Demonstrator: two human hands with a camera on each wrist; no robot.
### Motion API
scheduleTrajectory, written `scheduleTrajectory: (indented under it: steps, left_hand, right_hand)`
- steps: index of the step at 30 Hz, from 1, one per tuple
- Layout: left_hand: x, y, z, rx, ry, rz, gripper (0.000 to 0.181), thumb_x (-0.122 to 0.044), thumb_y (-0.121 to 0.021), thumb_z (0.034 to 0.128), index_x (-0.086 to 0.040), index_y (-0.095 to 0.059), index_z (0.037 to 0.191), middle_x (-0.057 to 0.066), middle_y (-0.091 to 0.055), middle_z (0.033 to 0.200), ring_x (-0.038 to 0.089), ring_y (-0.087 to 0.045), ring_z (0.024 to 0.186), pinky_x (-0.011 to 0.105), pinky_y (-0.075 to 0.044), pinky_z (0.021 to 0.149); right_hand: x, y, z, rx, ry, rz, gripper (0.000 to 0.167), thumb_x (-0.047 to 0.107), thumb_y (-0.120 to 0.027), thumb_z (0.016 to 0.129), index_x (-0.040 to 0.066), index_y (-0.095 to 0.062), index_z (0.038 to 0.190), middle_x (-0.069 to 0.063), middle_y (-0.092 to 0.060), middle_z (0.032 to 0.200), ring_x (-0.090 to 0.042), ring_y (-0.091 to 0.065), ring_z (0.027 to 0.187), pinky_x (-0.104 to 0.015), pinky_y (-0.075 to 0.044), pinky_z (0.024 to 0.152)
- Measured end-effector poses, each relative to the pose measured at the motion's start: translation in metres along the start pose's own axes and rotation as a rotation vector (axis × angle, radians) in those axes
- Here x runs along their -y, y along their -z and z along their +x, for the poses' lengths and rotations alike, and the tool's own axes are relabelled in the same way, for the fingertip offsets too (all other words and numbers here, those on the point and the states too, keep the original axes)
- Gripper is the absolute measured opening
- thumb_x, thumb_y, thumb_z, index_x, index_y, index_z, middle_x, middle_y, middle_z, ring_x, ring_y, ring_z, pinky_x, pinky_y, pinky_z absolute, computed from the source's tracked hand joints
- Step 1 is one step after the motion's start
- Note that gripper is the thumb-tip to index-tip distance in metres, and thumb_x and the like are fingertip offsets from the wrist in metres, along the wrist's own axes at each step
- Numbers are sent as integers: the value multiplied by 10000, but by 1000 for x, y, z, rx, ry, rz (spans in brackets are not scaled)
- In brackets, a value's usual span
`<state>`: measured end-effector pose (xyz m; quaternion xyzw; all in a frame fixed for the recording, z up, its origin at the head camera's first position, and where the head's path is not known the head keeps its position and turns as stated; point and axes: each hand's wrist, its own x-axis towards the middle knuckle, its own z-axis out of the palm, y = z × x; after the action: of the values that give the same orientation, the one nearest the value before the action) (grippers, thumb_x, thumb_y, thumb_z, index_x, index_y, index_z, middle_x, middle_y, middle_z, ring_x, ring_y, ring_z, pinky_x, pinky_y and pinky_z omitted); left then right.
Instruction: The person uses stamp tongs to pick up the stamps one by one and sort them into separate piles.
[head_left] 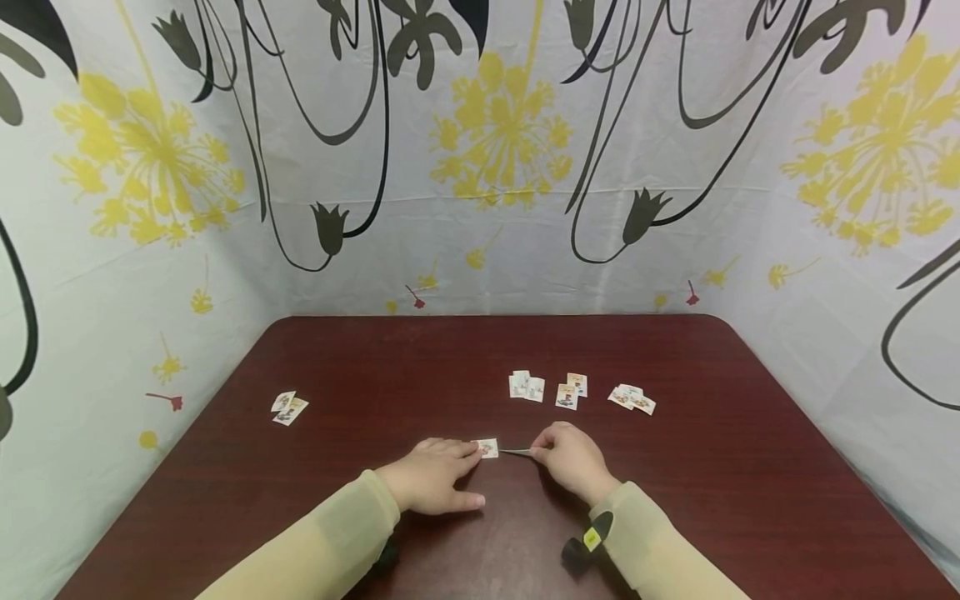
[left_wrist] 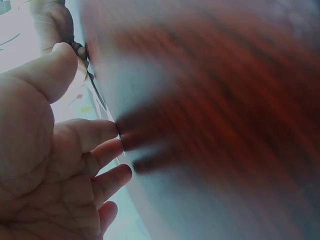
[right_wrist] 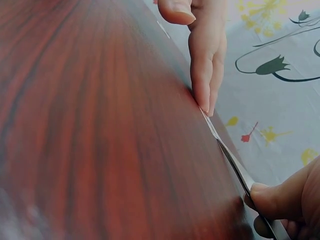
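My left hand [head_left: 437,475] lies with its fingers stretched out, fingertips resting on the left end of a small white picture card [head_left: 488,448] on the table. From the right, my right hand [head_left: 573,460] pinches a pair of slim metal tweezers [head_left: 516,452] between thumb and fingers. The tips of the tweezers [right_wrist: 234,162] point at the card's right edge; in the right wrist view they meet the card [right_wrist: 209,123] or lie very close to it. In the left wrist view the left hand's palm [left_wrist: 45,170] shows, with the thumb held apart from the fingers.
Small picture cards lie in groups on the dark red table [head_left: 405,358]: a left pair [head_left: 290,412], a middle group [head_left: 535,389], another pair [head_left: 567,397] and a right group [head_left: 632,398]. A patterned cloth [head_left: 510,275] hangs behind the table and along its sides.
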<state>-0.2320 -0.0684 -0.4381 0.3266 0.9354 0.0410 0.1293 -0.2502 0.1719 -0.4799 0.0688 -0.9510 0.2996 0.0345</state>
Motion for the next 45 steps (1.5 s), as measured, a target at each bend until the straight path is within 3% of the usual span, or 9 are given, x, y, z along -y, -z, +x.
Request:
scheduleTrajectory:
  steps: [30,45]
  left_hand:
    - [2,0,4,19,-45,-21,742,-593,-531,910,-131,-406,1476,22,-338,1538,219,-317,1403,450,-218,1140]
    - [23,1,-6,1,25,-97,742,-586,-526,916,-122,-396,1480,59,-332,1539,252,-287,1415,523,-154,1138]
  right_hand:
    - [0,-1,0,-17,2,12,145,169,-727,832,199,-688,695,74,-563,797,-104,-536,724,-345,-459,692]
    - [-1,1,0,-25,-7,19,149,178,-733,826,211,-689,688,89,-566,786,-105,-549,749,-340,-460,713]
